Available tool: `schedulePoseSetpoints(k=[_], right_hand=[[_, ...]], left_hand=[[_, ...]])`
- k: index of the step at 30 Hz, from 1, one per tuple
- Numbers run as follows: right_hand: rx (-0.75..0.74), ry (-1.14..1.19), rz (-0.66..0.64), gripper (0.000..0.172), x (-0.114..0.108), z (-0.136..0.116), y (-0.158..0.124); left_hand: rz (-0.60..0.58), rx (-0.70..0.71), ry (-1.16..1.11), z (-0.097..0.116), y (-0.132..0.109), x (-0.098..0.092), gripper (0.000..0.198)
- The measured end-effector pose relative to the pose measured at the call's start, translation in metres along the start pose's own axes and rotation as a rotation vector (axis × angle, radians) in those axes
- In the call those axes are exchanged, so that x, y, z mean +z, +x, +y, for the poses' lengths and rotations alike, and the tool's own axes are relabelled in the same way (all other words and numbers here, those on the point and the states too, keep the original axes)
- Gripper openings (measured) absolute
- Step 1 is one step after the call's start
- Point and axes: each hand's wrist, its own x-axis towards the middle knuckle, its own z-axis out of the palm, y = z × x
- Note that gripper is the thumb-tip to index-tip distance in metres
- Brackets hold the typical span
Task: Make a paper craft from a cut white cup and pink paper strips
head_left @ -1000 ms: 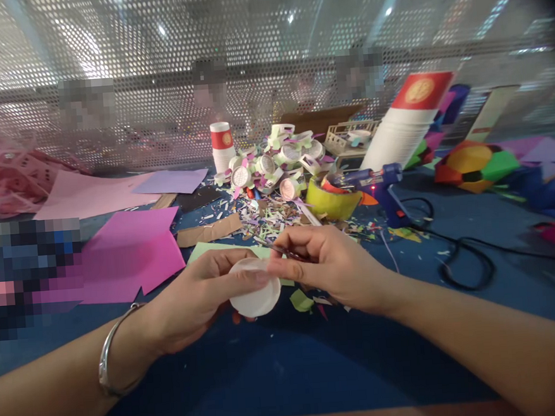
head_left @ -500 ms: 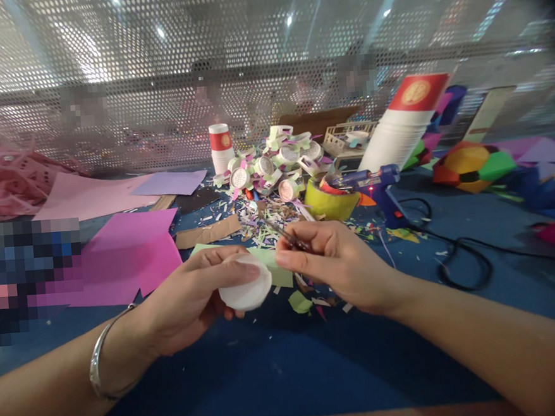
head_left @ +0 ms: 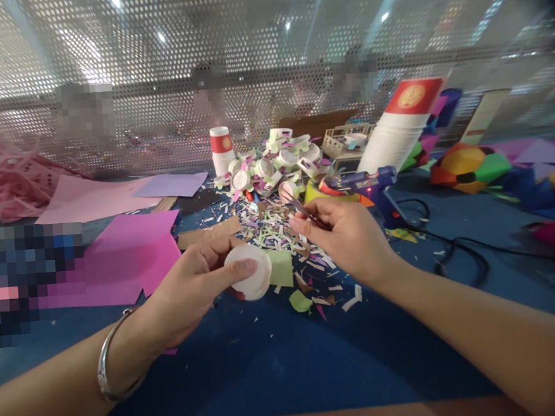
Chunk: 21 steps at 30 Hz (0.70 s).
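My left hand (head_left: 201,277) grips a round white paper disc (head_left: 257,285), apparently a paper cup's base, with the thumb flat on top and the fingers hidden beneath. Slim dark scissors (head_left: 301,207) are in my right hand (head_left: 340,229), their blades pointing up and left, apart from the disc. My fingers hide most of the handles. Beyond the hands lies a pile of small round white pieces (head_left: 265,167) trimmed with green and purple paper. Cut paper scraps (head_left: 273,224) are scattered in front of it, and a light green paper piece (head_left: 282,268) lies beside the disc.
A blue glue gun (head_left: 383,188) with a lit red light stands by a yellow-green bowl (head_left: 338,197), its black cord (head_left: 479,241) looping right. Stacked paper cups (head_left: 391,140) lean behind. Magenta sheets (head_left: 124,257) lie left, near brown cardboard (head_left: 212,231). A perforated metal screen (head_left: 266,44) rises behind.
My right hand has moved up and to the right with the scissors, away from the disc. The disc has shifted slightly up in my left hand, its face turned more toward me.
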Motion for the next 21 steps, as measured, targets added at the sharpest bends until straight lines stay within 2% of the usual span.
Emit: schedulePoseSetpoints(k=[5,8,14,21], right_hand=[[0.036,0.052,-0.040,0.031,0.001,-0.002,-0.003],[0.057,0.140,-0.135,0.035,0.001,-0.004,-0.006],[-0.022,0.204,-0.359,0.029,0.002,-0.015,-0.018],[-0.095,0.108,-0.396,0.026,0.000,-0.022,-0.024]], left_hand=[[-0.003,0.051,0.100,0.001,0.000,0.001,0.019],[0.035,0.118,0.246,0.003,-0.001,0.001,0.020],[0.157,0.190,0.448,0.001,-0.003,0.001,0.021],[0.169,0.213,0.510,0.006,-0.005,0.004,0.016]])
